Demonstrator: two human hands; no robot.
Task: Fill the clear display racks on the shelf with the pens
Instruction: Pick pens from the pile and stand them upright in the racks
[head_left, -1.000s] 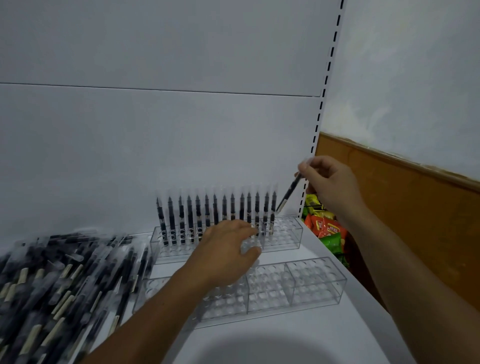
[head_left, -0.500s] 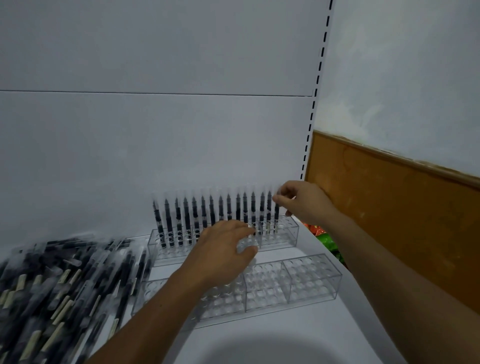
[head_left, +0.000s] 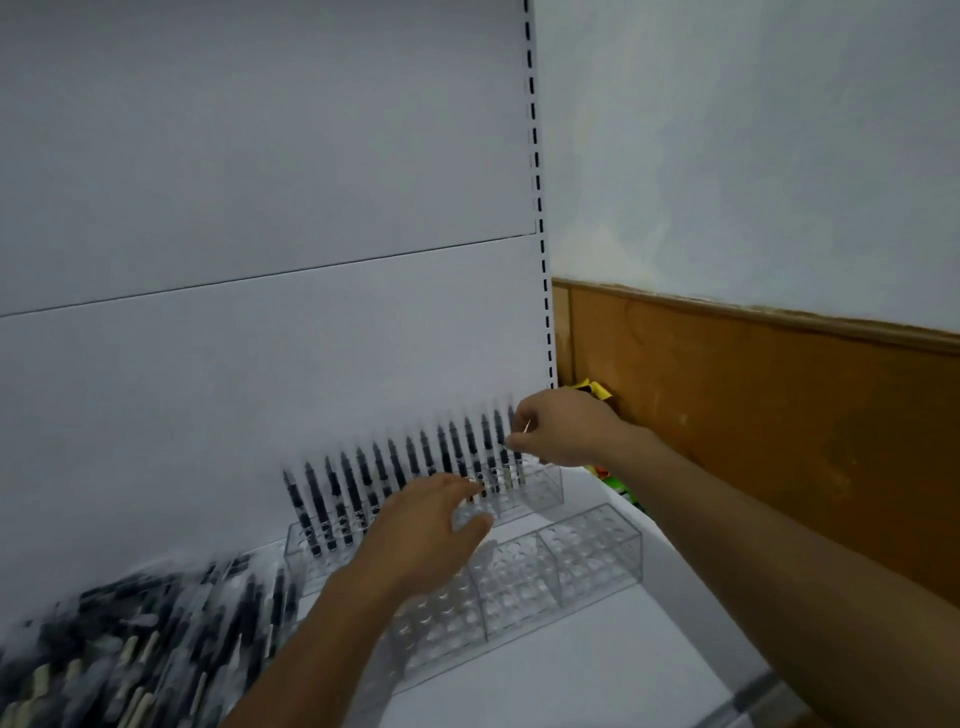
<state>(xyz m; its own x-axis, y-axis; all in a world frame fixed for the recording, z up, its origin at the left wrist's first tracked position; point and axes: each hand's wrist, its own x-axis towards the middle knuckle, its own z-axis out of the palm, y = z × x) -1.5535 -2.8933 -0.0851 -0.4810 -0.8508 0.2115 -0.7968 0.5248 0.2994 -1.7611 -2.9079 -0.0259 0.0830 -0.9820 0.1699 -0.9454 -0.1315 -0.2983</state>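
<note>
Two clear racks stand on the white shelf. The back rack (head_left: 540, 488) holds a row of several upright black pens (head_left: 400, 467) along the back wall. The front rack (head_left: 587, 556) shows only bare holes. My right hand (head_left: 561, 434) is at the right end of the pen row and pinches the top of the last pen (head_left: 517, 457), which stands in the back rack. Over the back rack's front edge my left hand (head_left: 426, 530) hovers with fingers loosely curled; whether it touches the rack is unclear. A big pile of loose pens (head_left: 130, 644) lies at the left.
The white shelf back panel rises behind the racks, with a slotted upright (head_left: 540, 234) at its right edge. Colourful snack packets (head_left: 608, 478) lie beyond the shelf's right side, against an orange wooden wall panel (head_left: 779, 415). The shelf's front edge (head_left: 748, 696) runs at lower right.
My right hand brought a pen down from above the rack's right end and stood it in the back rack. The view has tilted and shifted. My left hand stays at the rack.
</note>
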